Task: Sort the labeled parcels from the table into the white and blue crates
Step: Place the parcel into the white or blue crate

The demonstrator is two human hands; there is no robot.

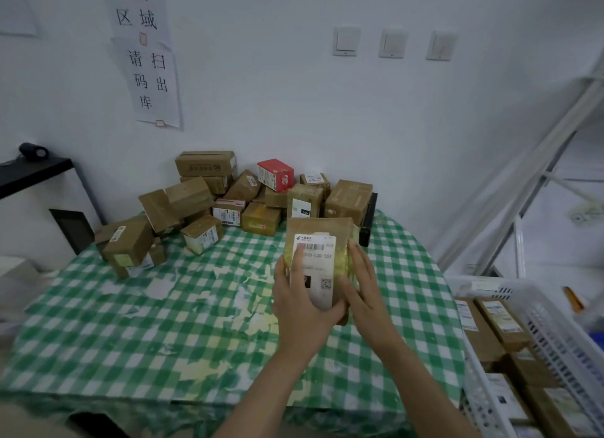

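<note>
many boxes (261, 220) crowd the checked table (163, 323) by the wall (294, 94); left grip (302, 303) holds parcel (318, 264), right grip (366, 284) flat.

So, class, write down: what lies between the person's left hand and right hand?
A labelled brown parcel. The left hand grips it, thumb across the label; the right hand presses flat against its right side. The head view shows this.

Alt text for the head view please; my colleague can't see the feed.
The left hand grips a brown parcel, white label up, and the right hand presses its side, above the green checked table. More parcels are piled at the far edge by the wall; a white crate at right holds others.
</note>
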